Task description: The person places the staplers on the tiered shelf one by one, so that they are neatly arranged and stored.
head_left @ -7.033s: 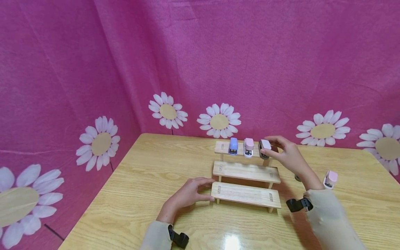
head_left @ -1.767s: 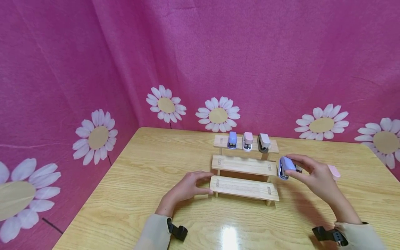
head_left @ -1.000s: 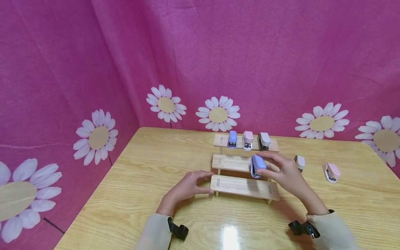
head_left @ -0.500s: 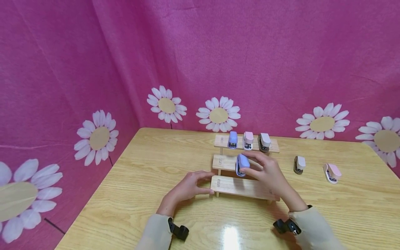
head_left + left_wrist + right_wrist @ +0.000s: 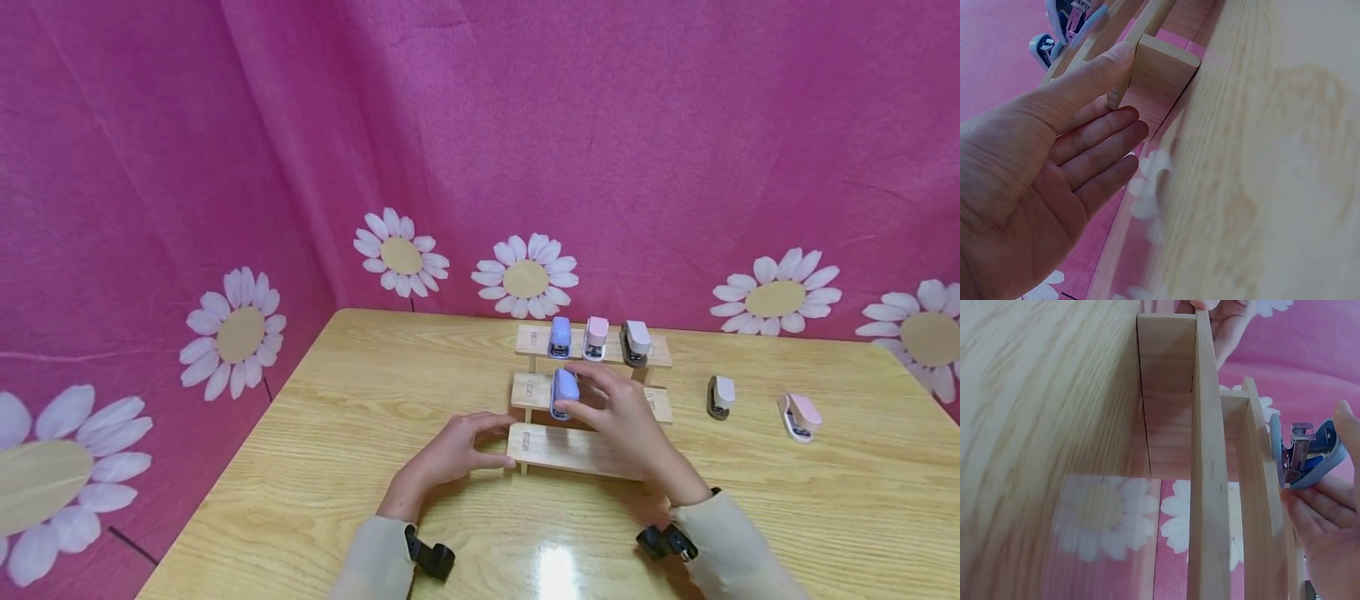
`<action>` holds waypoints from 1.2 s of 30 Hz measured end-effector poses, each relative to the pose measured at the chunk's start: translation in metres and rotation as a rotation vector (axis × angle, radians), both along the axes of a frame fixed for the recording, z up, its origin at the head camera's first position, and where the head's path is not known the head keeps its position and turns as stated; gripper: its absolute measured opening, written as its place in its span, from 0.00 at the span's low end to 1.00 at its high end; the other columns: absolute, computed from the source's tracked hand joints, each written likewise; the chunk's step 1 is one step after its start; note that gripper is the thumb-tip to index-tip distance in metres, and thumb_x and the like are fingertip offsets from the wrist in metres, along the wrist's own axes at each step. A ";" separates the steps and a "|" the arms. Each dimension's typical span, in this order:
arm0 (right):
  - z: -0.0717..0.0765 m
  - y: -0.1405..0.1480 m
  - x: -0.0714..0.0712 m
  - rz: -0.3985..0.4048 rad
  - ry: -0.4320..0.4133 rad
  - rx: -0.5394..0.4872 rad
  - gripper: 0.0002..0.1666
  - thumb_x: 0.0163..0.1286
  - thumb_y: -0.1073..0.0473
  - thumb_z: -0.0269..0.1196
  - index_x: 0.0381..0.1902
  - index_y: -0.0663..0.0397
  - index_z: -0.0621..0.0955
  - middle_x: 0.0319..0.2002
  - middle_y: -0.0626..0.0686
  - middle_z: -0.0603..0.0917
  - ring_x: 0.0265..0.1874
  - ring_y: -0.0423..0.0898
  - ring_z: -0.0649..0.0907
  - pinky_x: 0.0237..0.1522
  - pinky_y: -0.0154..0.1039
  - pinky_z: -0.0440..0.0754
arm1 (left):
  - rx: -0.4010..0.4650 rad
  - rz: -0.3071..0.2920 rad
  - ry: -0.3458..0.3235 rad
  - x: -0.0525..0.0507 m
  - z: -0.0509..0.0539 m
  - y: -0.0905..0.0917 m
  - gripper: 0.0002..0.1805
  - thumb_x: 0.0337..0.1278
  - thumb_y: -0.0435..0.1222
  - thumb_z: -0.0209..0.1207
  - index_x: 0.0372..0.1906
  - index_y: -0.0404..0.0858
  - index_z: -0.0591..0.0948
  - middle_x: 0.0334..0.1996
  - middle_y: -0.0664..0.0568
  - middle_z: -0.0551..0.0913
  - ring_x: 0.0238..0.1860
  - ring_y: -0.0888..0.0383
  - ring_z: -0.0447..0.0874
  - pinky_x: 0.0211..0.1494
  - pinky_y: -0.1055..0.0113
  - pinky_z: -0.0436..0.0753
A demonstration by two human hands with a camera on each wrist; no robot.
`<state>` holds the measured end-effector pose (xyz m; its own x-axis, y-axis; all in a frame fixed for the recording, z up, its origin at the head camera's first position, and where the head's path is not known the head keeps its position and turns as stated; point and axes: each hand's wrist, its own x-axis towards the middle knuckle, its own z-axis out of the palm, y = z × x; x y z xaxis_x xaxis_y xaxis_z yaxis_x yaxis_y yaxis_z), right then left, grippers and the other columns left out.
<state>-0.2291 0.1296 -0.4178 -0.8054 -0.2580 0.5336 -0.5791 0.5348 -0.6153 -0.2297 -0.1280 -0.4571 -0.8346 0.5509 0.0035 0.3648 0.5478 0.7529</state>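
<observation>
My right hand (image 5: pixel 626 421) grips a blue-purple mini stapler (image 5: pixel 565 392) between thumb and fingers, over the left part of the middle step of a three-tier wooden display stand (image 5: pixel 558 446). In the right wrist view the stapler (image 5: pixel 1300 453) is right at the edge of that step, its metal staple end showing. My left hand (image 5: pixel 453 454) holds the left end of the lowest step. In the left wrist view its thumb lies along the board's end, the index finger partly hidden behind. On the top step stand a blue stapler (image 5: pixel 560 337), a pink one (image 5: pixel 596 337) and a white-and-dark one (image 5: pixel 636 342).
Right of the stand, a white-and-dark stapler (image 5: pixel 721 397) and a pink stapler (image 5: pixel 800 417) stand on the wooden table (image 5: pixel 315 467). A pink cloth with daisies (image 5: pixel 600 167) hangs behind and on the left.
The white-and-dark stapler was set on the top step. My right hand then brought the blue stapler leftward from the table's right side to the middle step. My left hand stayed put.
</observation>
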 end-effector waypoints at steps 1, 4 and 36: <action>0.000 -0.001 0.000 -0.008 0.005 0.008 0.31 0.55 0.61 0.74 0.57 0.58 0.80 0.54 0.61 0.84 0.54 0.56 0.84 0.55 0.48 0.83 | 0.001 -0.001 0.002 0.000 0.000 0.000 0.32 0.55 0.46 0.68 0.66 0.45 0.75 0.65 0.52 0.78 0.68 0.54 0.73 0.73 0.54 0.72; -0.001 -0.004 -0.001 -0.032 0.012 0.032 0.31 0.55 0.59 0.74 0.57 0.58 0.80 0.55 0.60 0.84 0.55 0.57 0.83 0.57 0.50 0.82 | 0.006 -0.001 0.004 -0.001 0.000 0.000 0.32 0.55 0.46 0.68 0.66 0.45 0.75 0.65 0.52 0.78 0.68 0.54 0.73 0.72 0.55 0.72; -0.002 -0.015 0.001 -0.141 -0.066 0.054 0.31 0.62 0.53 0.70 0.59 0.63 0.78 0.58 0.63 0.81 0.60 0.60 0.80 0.64 0.56 0.77 | -0.006 0.012 -0.014 0.000 -0.001 0.000 0.33 0.55 0.46 0.68 0.67 0.46 0.74 0.66 0.52 0.77 0.69 0.53 0.72 0.74 0.54 0.71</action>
<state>-0.2286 0.1146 -0.4203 -0.8687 -0.1664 0.4666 -0.4548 0.6412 -0.6180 -0.2294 -0.1283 -0.4580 -0.8411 0.5408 -0.0115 0.3477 0.5568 0.7544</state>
